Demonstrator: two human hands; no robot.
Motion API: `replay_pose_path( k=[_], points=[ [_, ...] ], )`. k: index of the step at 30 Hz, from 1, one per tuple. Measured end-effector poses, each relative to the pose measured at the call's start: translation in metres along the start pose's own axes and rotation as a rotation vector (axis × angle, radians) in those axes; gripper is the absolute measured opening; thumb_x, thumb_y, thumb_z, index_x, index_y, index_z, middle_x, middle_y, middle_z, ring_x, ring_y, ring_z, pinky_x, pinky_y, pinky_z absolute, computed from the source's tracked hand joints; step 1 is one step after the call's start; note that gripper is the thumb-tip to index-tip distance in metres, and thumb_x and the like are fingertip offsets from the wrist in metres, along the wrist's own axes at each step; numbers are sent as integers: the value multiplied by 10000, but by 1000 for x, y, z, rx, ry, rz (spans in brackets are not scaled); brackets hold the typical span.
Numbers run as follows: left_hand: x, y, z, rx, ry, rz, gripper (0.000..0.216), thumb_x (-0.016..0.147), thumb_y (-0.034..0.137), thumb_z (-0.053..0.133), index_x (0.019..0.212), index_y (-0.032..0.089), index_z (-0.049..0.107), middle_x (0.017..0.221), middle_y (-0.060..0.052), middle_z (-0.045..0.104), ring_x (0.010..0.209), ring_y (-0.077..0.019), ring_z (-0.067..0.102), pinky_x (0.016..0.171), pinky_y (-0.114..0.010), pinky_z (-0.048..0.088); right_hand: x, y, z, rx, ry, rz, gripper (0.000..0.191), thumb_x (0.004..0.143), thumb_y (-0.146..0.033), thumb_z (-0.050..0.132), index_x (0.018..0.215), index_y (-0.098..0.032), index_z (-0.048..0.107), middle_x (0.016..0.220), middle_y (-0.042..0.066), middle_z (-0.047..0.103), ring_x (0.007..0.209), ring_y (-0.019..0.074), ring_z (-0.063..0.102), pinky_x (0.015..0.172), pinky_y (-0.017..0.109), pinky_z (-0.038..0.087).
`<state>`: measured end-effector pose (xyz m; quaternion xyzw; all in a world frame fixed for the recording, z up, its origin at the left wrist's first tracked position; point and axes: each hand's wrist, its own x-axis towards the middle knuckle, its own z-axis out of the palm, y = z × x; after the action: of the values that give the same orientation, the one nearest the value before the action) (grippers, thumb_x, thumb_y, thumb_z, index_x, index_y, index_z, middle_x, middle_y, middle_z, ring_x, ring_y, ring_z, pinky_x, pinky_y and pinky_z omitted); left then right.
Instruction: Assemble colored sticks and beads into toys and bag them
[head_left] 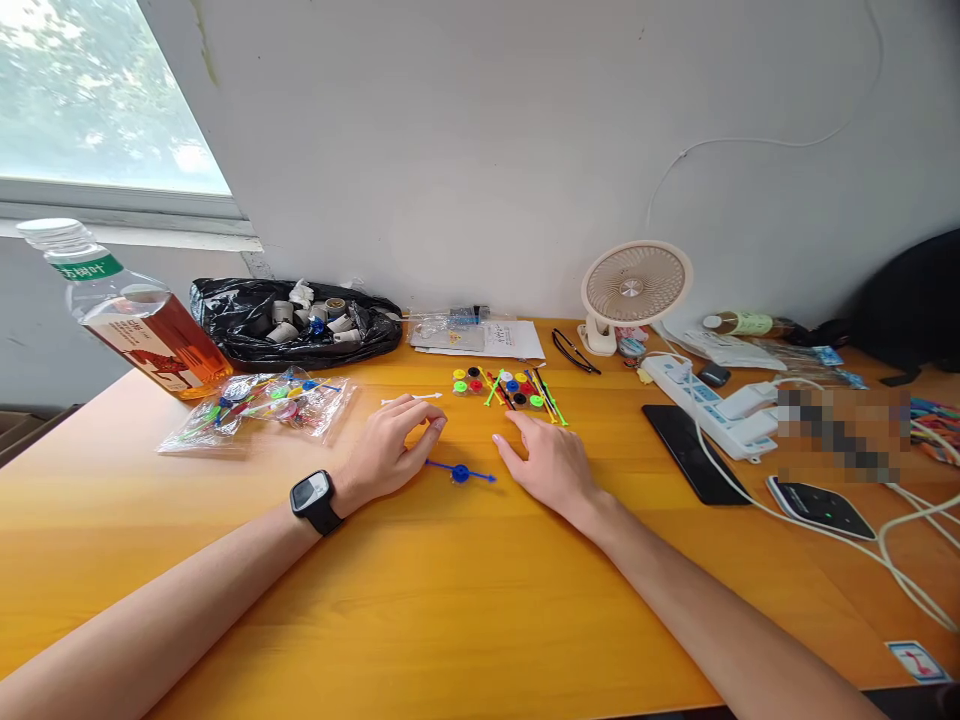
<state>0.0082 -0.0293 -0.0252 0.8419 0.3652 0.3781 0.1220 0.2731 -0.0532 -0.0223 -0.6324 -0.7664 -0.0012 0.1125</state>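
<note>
My left hand (394, 450) rests on the wooden table (420, 620), fingers curled and thumb tip against the forefinger, with nothing visible between them. Just beyond its fingers lies a white arrow pointer (429, 397). A blue arrow spinner (460, 473) with a round hub lies between my hands, its left end close to my left thumb. My right hand (551, 460) reaches forward, thumb held apart from the fingers. Its fingertips are at the near end of a pile of coloured arrow pointers (551, 400). Beside these sit several coloured round discs (474, 386).
At left stand a drink bottle (165, 340) and a clear bag of spinner parts (255, 410). Behind are a black plastic bag (225, 320), papers (510, 340) and a fan (637, 285). A phone (694, 455), power strip (712, 405) and cables lie at right.
</note>
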Motion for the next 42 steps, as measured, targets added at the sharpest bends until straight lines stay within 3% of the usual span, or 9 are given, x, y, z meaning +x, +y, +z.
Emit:
replay_pose_path(
  k=[5,10,15,19,21,28,34,37,42],
  points=[
    [0,0,1,-4,-8,3,129,1076,233,522,1036,217,644,986,-57,730,906,-213,634,826,-358,498,0,0,0,-29,-6,-39,569,1066,-474,517,1526,-142,559,1248,148,776,1037,312,759,802,385,526],
    [0,0,1,-10,-10,7,138,1082,241,516,1025,219,640,976,-59,731,896,-215,641,827,-363,502,0,0,0,-2,13,-26,399,1056,-472,548,1296,-185,688,1156,115,796,997,288,760,774,354,498],
    [0,-1,1,-6,-18,2,135,1074,238,529,1022,221,652,982,-63,735,904,-218,649,826,-362,506,-1,1,0,27,50,-30,332,1046,-433,577,1274,-214,677,1084,83,806,949,260,756,736,331,458],
    [0,-1,1,-12,-19,3,144,1076,240,526,1012,221,654,973,-57,736,896,-213,649,832,-360,505,-1,1,-1,34,72,-33,262,1047,-441,576,1024,-223,719,937,48,793,838,226,732,674,321,402],
    [0,0,2,-11,-18,8,149,1078,242,522,1006,220,651,961,-54,735,886,-211,648,834,-360,503,-1,1,-1,45,88,-30,266,1056,-438,563,995,-227,714,902,37,783,798,211,715,653,317,382],
    [0,1,1,0,-35,16,151,1082,255,515,1032,221,653,990,-65,737,917,-219,656,837,-357,509,0,5,0,61,23,-83,323,1092,-330,493,1327,-271,707,1134,54,797,953,223,743,747,312,447],
    [0,0,1,11,-41,20,145,1075,247,522,1029,224,657,977,-64,734,909,-220,663,835,-350,511,0,6,1,101,29,-80,242,1089,-294,495,1066,-260,733,994,25,793,862,206,720,698,307,401],
    [0,0,1,7,-46,23,149,1074,252,521,1029,221,660,977,-65,740,906,-218,660,839,-353,515,0,6,2,136,33,-90,210,1083,-262,496,1034,-249,700,960,22,774,828,204,697,694,305,385],
    [1,5,-4,-21,-77,58,127,1056,289,565,1071,225,674,1008,-63,758,921,-220,682,931,-394,522,2,3,1,203,132,-187,173,1057,-190,468,982,-223,621,992,65,708,917,234,644,813,329,435]
  ],
)
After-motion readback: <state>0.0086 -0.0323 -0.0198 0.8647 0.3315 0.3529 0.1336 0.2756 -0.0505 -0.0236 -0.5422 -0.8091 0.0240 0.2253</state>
